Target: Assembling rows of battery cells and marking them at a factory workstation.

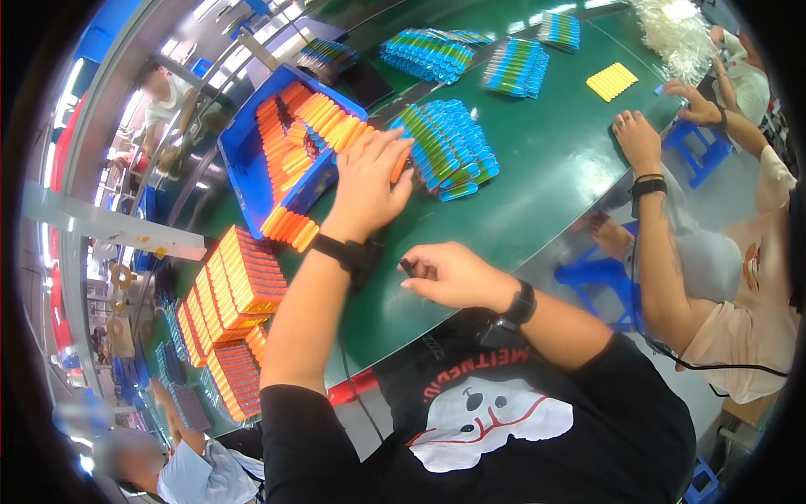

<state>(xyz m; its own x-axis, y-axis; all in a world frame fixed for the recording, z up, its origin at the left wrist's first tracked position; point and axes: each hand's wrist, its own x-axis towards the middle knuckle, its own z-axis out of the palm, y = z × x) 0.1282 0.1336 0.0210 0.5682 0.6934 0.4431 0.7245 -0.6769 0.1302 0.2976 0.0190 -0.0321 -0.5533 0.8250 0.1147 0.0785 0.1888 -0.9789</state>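
Note:
My left hand (pixel 369 189) reaches over the near right edge of a blue bin (pixel 238 189). An orange stick-shaped piece (pixel 401 165) shows between its thumb and fingers, which are otherwise stretched forward. Rows of orange pieces (pixel 290 155) lie in the bin, and some rest along its rim by my fingers. Lower and to the right, my right hand (pixel 457 273) pinches a small black piece (pixel 408 267) between thumb and forefinger, just above the green table (pixel 537 181).
Blue-and-green packs (pixel 449 149) lie in stacks beyond my hands. Orange stacks (pixel 235 286) rise left of my left forearm. At right a co-worker's hands (pixel 638 139) rest near yellow sticks (pixel 611 81); white strips (pixel 672 34) are heaped behind. Blue stools (pixel 600 273) stand below the table edge.

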